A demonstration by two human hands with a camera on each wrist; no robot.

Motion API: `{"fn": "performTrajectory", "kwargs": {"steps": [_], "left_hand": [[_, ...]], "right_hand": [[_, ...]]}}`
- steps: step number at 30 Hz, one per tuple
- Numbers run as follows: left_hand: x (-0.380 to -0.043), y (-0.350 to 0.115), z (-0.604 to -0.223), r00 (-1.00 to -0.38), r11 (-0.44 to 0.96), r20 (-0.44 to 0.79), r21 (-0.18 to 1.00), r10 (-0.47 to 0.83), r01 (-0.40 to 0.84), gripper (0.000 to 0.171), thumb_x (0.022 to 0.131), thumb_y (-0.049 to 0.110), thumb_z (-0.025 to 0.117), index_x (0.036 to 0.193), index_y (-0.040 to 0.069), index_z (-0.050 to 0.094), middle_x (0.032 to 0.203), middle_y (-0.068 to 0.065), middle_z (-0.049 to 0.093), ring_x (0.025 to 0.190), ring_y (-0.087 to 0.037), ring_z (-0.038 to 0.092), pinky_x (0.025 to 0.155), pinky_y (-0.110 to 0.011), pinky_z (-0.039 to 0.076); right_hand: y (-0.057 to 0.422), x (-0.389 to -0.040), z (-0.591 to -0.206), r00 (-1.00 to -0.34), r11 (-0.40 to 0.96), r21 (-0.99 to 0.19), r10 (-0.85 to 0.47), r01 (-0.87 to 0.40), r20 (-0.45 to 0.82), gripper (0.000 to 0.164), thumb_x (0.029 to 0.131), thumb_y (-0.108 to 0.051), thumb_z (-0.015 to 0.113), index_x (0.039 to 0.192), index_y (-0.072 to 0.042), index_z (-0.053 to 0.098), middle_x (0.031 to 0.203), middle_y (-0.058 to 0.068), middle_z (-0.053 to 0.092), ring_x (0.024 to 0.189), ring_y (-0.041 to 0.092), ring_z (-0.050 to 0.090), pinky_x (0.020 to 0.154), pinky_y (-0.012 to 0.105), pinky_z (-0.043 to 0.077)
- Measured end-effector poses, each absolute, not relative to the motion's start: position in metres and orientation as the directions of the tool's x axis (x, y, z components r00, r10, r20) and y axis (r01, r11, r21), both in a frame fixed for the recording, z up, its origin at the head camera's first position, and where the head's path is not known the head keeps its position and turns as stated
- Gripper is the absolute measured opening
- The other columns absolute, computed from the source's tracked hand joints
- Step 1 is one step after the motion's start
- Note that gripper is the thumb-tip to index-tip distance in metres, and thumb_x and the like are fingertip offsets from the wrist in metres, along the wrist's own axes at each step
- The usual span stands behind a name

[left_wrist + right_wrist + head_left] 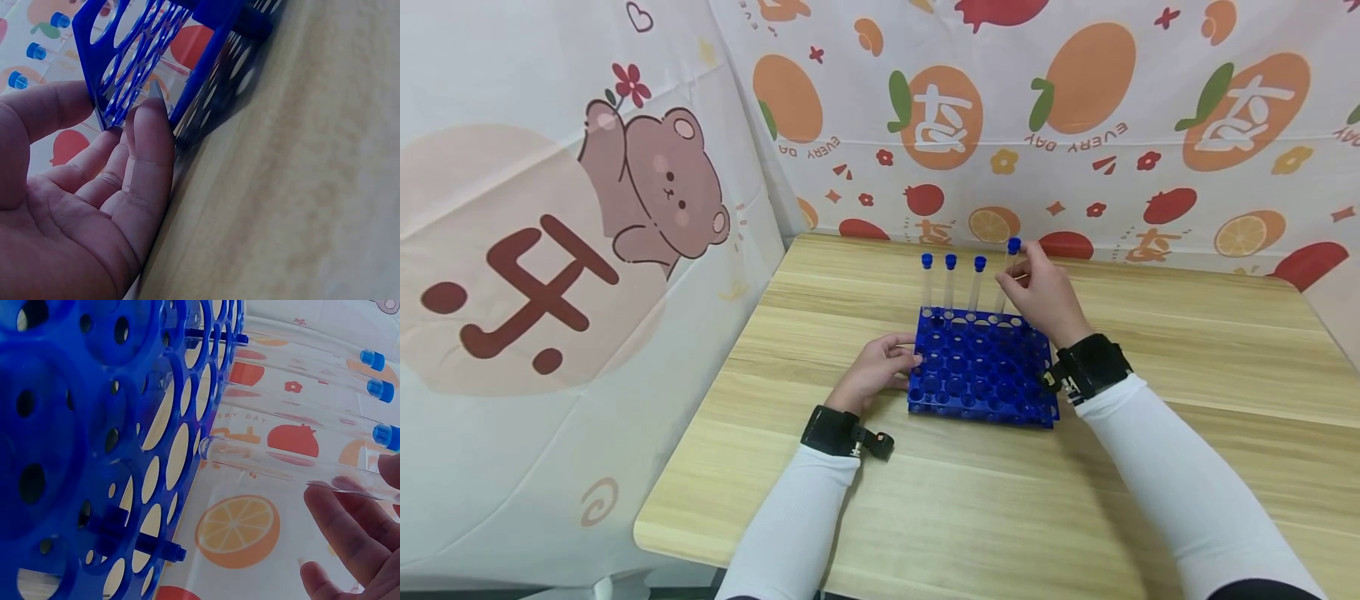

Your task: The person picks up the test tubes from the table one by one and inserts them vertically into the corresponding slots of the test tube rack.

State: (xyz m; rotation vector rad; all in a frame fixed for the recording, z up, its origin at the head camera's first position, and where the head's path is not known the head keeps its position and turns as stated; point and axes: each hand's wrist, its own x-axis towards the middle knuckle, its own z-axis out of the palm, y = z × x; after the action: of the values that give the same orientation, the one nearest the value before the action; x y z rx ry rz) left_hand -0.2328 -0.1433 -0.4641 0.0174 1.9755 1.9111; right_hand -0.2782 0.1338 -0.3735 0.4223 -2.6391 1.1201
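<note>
A blue test tube rack point(981, 367) with rows of round holes stands on the table. At its left end my left hand point(876, 367) grips the edge, thumb and fingers on either side of the corner in the left wrist view. My right hand point(1048, 296) pinches a clear test tube point(262, 464) with a blue cap point(1013, 245) behind the rack's far row. The tube's rounded bottom is at the rack's top plate; I cannot tell whether it has entered a hole. Three more capped test tubes, including the leftmost tube point(927, 283), stand upright in that far row.
The wood-grain table point(790, 500) has a rounded front left corner. Behind it hangs a fruit-print cloth point(850, 83), close to the far edge. A bear-print cloth point(505, 433) hangs on the left. Both wrists wear black straps with small cameras.
</note>
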Motion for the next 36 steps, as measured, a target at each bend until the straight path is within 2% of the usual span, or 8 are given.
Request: {"fn": "performTrajectory", "kwargs": {"steps": [7, 12, 23, 26, 32, 36], "left_hand": [[-0.232, -0.143, -0.465, -0.927, 0.067, -0.262, 0.965, 0.268, -0.254, 0.045, 0.092, 0.007, 0.064, 0.135, 0.006, 0.054, 0.107, -0.012, 0.067, 0.085, -0.014, 0.064, 0.068, -0.03, 0.059], [-0.232, -0.143, -0.466, -0.928, 0.069, -0.263, 0.965, 0.263, -0.254, 0.044, 0.092, 0.008, 0.064, 0.135, 0.007, 0.054, 0.108, -0.011, 0.068, 0.086, -0.015, 0.064, 0.069, -0.03, 0.059], [-0.232, -0.143, -0.465, -0.927, 0.065, -0.26, 0.965, 0.269, -0.252, 0.044, 0.092, 0.008, 0.064, 0.135, 0.007, 0.054, 0.106, -0.01, 0.067, 0.085, -0.015, 0.064, 0.069, -0.03, 0.059], [-0.232, -0.144, -0.465, -0.928, 0.068, -0.26, 0.966, 0.266, -0.251, 0.044, 0.092, 0.008, 0.063, 0.135, 0.007, 0.055, 0.104, -0.009, 0.067, 0.085, -0.015, 0.064, 0.069, -0.031, 0.059], [-0.232, -0.144, -0.466, -0.927, 0.067, -0.269, 0.963, 0.261, -0.26, 0.043, 0.092, 0.007, 0.064, 0.134, 0.008, 0.056, 0.105, -0.01, 0.067, 0.086, -0.016, 0.064, 0.069, -0.031, 0.06], [-0.233, -0.143, -0.467, -0.927, 0.067, -0.267, 0.964, 0.263, -0.259, 0.043, 0.092, 0.007, 0.064, 0.134, 0.007, 0.056, 0.106, -0.011, 0.067, 0.086, -0.016, 0.064, 0.069, -0.031, 0.06]], "right_hand": [[0.132, -0.279, -0.376, -0.931, 0.673, -0.651, -0.178, -0.352, 0.319, 0.04, 0.095, -0.023, 0.065, 0.127, -0.007, 0.047, 0.104, 0.017, 0.071, 0.09, 0.032, 0.069, 0.081, 0.049, 0.059], [0.133, -0.279, -0.381, -0.929, 0.672, -0.647, -0.189, -0.359, 0.32, 0.034, 0.095, -0.022, 0.066, 0.121, -0.006, 0.051, 0.102, 0.016, 0.071, 0.089, 0.03, 0.069, 0.08, 0.048, 0.058], [0.134, -0.281, -0.391, -0.946, 0.686, -0.652, -0.205, -0.322, 0.251, 0.027, 0.096, -0.024, 0.065, 0.113, -0.007, 0.054, 0.101, 0.014, 0.071, 0.09, 0.028, 0.067, 0.078, 0.046, 0.056], [0.135, -0.281, -0.392, -0.95, 0.685, -0.658, -0.206, -0.312, 0.236, 0.032, 0.096, -0.029, 0.065, 0.116, -0.007, 0.053, 0.103, 0.014, 0.071, 0.091, 0.029, 0.067, 0.081, 0.046, 0.057], [0.146, -0.281, -0.393, -0.964, 0.671, -0.692, -0.183, -0.266, 0.192, 0.065, 0.094, -0.053, 0.058, 0.14, -0.008, 0.045, 0.11, 0.016, 0.069, 0.099, 0.031, 0.066, 0.087, 0.05, 0.055], [0.163, -0.281, -0.396, -0.976, 0.689, -0.691, -0.134, -0.217, 0.173, 0.068, 0.095, -0.062, 0.048, 0.14, -0.011, 0.047, 0.111, 0.017, 0.067, 0.101, 0.033, 0.062, 0.086, 0.051, 0.053]]}}
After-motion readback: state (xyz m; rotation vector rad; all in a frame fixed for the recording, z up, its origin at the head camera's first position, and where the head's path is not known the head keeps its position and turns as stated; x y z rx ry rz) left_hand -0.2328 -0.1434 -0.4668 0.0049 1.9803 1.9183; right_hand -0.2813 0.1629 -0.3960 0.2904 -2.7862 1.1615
